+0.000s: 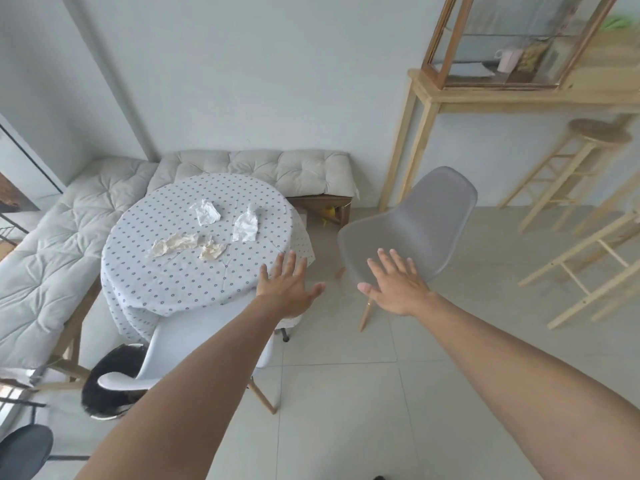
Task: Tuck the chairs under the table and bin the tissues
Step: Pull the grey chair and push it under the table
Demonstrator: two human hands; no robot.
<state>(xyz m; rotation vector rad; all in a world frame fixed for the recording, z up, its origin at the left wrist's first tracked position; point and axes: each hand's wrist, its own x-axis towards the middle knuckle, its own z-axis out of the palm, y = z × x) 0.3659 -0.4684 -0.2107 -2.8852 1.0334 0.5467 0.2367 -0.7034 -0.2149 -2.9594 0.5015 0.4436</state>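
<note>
over the tiled floor both bare arms reach forward, palms down. left hand has its grip spread flat and wide, holding nothing, over the 4 o'clock edge of the round bench with a dotted white cloth. right hand is likewise splayed and empty, in front of the grey plastic shell chair with wooden legs, which stands apart from the bench at its 3 o'clock. one white plastic shell chair sits at the bench's 6 o'clock, seat partly under the cloth. four crumpled tissues lie on the bench: two white tissues, two beige-stained tissues.
</note>
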